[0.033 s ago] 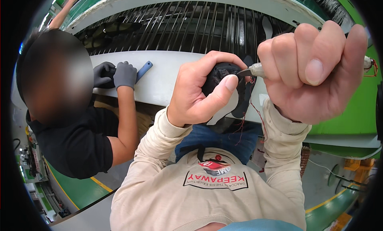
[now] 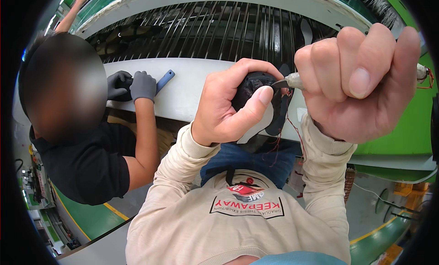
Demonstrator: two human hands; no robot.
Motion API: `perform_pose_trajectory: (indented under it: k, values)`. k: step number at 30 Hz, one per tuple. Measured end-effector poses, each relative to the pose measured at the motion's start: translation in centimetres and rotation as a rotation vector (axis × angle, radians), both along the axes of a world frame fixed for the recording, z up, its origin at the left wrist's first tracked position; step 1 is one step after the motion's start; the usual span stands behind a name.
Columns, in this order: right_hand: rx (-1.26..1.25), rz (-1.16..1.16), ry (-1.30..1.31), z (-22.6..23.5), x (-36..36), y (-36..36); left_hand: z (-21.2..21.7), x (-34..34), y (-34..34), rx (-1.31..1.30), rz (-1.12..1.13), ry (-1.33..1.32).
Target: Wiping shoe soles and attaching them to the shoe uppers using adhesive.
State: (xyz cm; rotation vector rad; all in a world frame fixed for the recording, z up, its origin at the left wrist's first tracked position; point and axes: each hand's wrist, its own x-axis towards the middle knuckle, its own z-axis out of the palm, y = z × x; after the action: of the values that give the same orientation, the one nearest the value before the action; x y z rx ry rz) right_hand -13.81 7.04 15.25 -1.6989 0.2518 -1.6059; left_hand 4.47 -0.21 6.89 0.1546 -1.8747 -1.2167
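Note:
My left hand point(image 2: 233, 100) is closed round a black rounded piece point(image 2: 252, 87) that looks like part of a shoe, thumb on the near side and fingers over the far side. Much of it is hidden by the hand. My right hand point(image 2: 359, 82) grips a knife point(image 2: 292, 80) with a pale handle and a short curved blade. The blade's tip meets or nearly meets the black piece beside my left thumb. Behind the blade is a dark, flat, sole-like shape point(image 2: 278, 121). Thin red threads or wires point(image 2: 289, 118) hang below it.
At my left, a co-worker's grey-gloved hands point(image 2: 142, 86) hold a black item near a blue-handled tool point(image 2: 165, 82). A white ledge point(image 2: 183, 93) runs before us, with a rack of metal rods point(image 2: 201, 31) beyond it. A green surface point(image 2: 402, 127) lies right.
My hands, the knife and the black piece stay almost in place. At the upper left edge, a dark object now shows by another person's hand.

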Motion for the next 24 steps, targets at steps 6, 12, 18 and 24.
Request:
perform_pose_trajectory:
  k: [6,12,18,24]
  values:
    - [0.002,-0.002,-0.030,-1.1,0.3,-0.6,-0.3,0.0,0.2,-0.041,0.043,-0.009]
    - [0.012,0.019,-0.055,-1.4,-0.1,-0.7,0.1,0.1,0.6,0.017,0.019,-0.123]
    - [-0.018,0.013,-0.081,-0.5,-0.2,-1.0,-0.3,-0.1,0.7,-0.106,0.085,0.007]
    - [-0.047,0.047,-0.099,-0.4,0.9,-1.0,-1.0,-0.3,1.0,-0.058,0.064,-0.017]
